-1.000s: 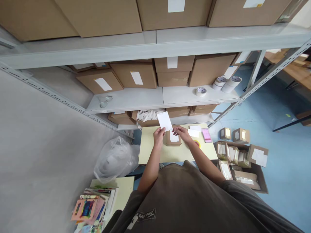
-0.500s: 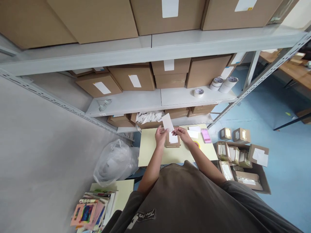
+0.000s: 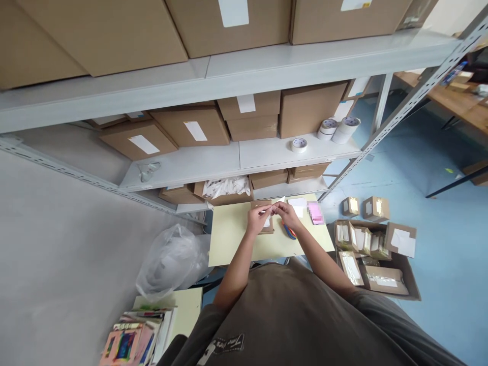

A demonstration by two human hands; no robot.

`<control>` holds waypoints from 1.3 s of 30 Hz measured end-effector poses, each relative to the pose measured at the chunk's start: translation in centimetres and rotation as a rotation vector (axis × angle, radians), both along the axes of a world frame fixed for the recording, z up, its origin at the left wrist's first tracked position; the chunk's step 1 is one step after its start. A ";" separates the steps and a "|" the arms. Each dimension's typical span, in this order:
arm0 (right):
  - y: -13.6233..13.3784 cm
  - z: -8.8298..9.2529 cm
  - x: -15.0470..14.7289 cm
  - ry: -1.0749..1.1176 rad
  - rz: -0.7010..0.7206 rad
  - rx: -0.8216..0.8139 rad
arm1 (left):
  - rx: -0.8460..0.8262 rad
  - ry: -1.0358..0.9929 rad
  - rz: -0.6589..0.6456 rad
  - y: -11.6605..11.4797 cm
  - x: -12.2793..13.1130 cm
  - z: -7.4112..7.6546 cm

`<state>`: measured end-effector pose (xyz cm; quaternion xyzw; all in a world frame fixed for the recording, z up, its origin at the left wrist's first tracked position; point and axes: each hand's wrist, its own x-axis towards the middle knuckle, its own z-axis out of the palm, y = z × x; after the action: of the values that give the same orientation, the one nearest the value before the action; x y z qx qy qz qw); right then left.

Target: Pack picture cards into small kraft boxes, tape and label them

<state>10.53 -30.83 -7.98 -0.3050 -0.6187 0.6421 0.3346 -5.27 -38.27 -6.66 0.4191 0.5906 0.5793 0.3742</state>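
Note:
Above a small cardboard box [image 3: 269, 230] on the pale yellow table, my left hand [image 3: 257, 219] and my right hand [image 3: 287, 214] meet fingertip to fingertip. Both are closed in a pinch on a white label [image 3: 282, 199], whose corner shows behind my right fingers. The rest of the label is mostly hidden by my hands. The box lies flat, with part of a white patch showing on its top. Beside my right wrist is a roll of tape [image 3: 290, 232] with blue and orange on it. White paper slips [image 3: 299, 203] and a pink stack [image 3: 315, 212] lie to the right.
A metal shelf [image 3: 183, 157] with cartons and white tape rolls [image 3: 299, 145] stands over the table [image 3: 224, 239]. An open carton [image 3: 414, 284] of small parcels is on the floor at right. A clear plastic bag [image 3: 171, 259] bulges at left, near stacked picture boards [image 3: 125, 343].
The label was held up flat to view; now it is turned and mostly hidden. My hands have come together. The whole view has shifted slightly, and more of the tape roll shows.

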 end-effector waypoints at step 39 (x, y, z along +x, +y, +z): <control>-2.4 4.1 -9.1 -0.155 -0.256 0.216 | 0.190 -0.018 -0.084 0.6 -8.3 1.0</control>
<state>1.42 -33.24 -3.88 -0.3919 -0.6642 0.4986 0.3958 -13.59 -37.64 -5.61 0.4717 0.5116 0.6202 0.3621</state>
